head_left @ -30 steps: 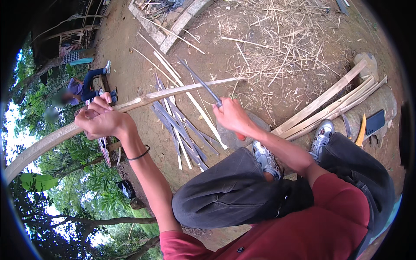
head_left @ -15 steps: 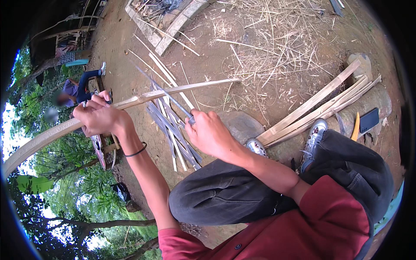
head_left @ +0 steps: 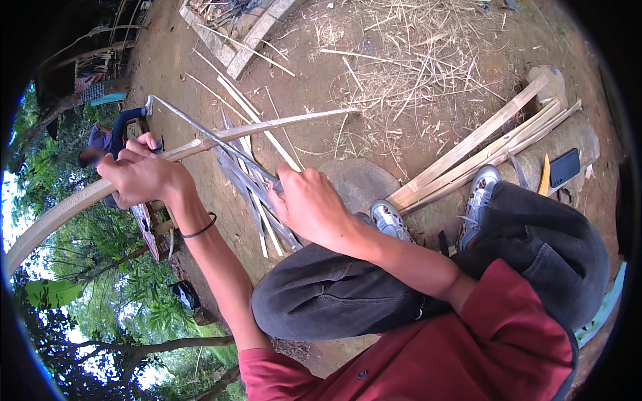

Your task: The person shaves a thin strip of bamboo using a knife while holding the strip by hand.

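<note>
My left hand (head_left: 146, 177) is closed round a long split bamboo strip (head_left: 57, 220), which bends down to the left rim and runs past the hand toward the middle. A raised node shows on the strip just right of my fingers. My right hand (head_left: 315, 207) is wrapped round the handle of a long, slim knife (head_left: 179, 113). Its narrow grey blade slants up to the left and crosses the strip just beyond the node. Most of the handle is hidden in my fist. Thin dark and pale strips (head_left: 251, 190) lie on the ground below the blade.
Wide bamboo slats (head_left: 478, 157) lean on a log (head_left: 582, 137) at the right, near a phone (head_left: 565, 167). A flat stone (head_left: 358, 187) lies by my feet. Shavings (head_left: 428, 67) litter the ground ahead, beside a bordered fire pit (head_left: 244, 57). Another person (head_left: 100, 137) sits far left.
The knife blade has slid left along the bamboo strip toward the node, and its tip now reaches farther left. My right hand has moved slightly left with it. The whole view has shifted a little.
</note>
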{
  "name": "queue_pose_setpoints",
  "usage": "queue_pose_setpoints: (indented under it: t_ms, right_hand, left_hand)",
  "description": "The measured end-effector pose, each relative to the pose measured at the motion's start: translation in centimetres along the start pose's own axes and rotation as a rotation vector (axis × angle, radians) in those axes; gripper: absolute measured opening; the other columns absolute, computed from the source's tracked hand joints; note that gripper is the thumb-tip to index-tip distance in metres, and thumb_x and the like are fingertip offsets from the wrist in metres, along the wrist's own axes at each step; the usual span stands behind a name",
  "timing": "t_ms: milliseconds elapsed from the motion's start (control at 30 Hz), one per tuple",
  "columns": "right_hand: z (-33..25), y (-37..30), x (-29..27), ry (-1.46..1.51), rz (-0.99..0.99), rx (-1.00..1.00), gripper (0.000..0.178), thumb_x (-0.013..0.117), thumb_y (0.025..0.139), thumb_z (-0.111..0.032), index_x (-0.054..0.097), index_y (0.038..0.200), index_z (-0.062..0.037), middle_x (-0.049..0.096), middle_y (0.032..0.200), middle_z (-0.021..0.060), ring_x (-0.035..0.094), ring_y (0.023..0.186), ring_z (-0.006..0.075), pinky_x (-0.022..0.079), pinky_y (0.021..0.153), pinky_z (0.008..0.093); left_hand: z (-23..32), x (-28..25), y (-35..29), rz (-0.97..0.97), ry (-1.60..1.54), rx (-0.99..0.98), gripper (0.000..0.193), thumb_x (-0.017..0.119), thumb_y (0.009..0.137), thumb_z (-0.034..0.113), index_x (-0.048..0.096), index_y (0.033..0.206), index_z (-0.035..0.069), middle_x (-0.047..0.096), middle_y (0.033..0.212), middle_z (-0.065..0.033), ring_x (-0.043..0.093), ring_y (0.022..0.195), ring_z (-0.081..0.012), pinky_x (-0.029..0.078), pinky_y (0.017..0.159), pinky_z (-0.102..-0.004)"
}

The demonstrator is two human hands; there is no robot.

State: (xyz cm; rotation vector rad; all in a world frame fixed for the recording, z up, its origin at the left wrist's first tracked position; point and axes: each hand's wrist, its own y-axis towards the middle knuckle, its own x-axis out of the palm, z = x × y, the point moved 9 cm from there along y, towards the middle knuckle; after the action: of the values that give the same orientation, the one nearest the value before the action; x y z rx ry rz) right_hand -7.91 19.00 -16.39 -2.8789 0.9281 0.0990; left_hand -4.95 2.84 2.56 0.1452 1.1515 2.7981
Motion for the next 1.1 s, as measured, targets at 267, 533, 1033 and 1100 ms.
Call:
queue_pose_setpoints:
  t_ms: [267, 533, 1033, 1100]
  right_hand:
    - [7.6, 1.3, 2.5, 0.067, 0.040, 0.094, 0.015, 0.059, 0.085, -0.005, 0.062, 0.080, 0.0090, 0.063, 0.065, 0.0238, 0.067, 0.058, 0.0341, 0.054, 0.049, 0.0401]
    - [3.7, 0.8, 2.0, -0.026, 0.000, 0.048, 0.016, 0.062, 0.084, -0.006, 0.061, 0.084, 0.0099, 0.063, 0.067, 0.0271, 0.067, 0.062, 0.0383, 0.055, 0.055, 0.0427]
    - [9.2, 1.9, 1.5, -0.111, 0.057, 0.073, 0.016, 0.060, 0.085, -0.003, 0.060, 0.088, 0.0125, 0.063, 0.063, 0.0246, 0.066, 0.054, 0.0320, 0.055, 0.048, 0.0381]
    - [9.4, 2.7, 0.8, -0.111, 0.092, 0.033, 0.015, 0.059, 0.085, -0.003, 0.060, 0.087, 0.0120, 0.063, 0.062, 0.0244, 0.066, 0.055, 0.0324, 0.055, 0.049, 0.0393]
  left_hand:
    - [-1.7, -2.6, 1.0, 0.099, 0.007, -0.091, 0.037, 0.042, 0.090, 0.004, 0.024, 0.058, 0.010, 0.022, 0.046, -0.0007, 0.023, 0.040, -0.0103, 0.031, 0.040, -0.0294]
    - [-0.8, -2.1, 0.1, 0.073, 0.014, -0.086, 0.032, 0.044, 0.088, 0.005, 0.027, 0.062, 0.010, 0.022, 0.048, -0.0012, 0.024, 0.040, -0.0116, 0.031, 0.040, -0.0302]
    - [-0.1, 0.2, -0.4, 0.133, 0.032, -0.093, 0.036, 0.050, 0.087, 0.008, 0.023, 0.063, 0.010, 0.027, 0.049, -0.0018, 0.025, 0.041, -0.0122, 0.028, 0.038, -0.0311]
    - [-1.6, -2.4, 0.9, 0.187, 0.019, -0.132, 0.034, 0.049, 0.086, 0.005, 0.025, 0.062, 0.010, 0.027, 0.048, -0.0023, 0.027, 0.040, -0.0124, 0.028, 0.037, -0.0313]
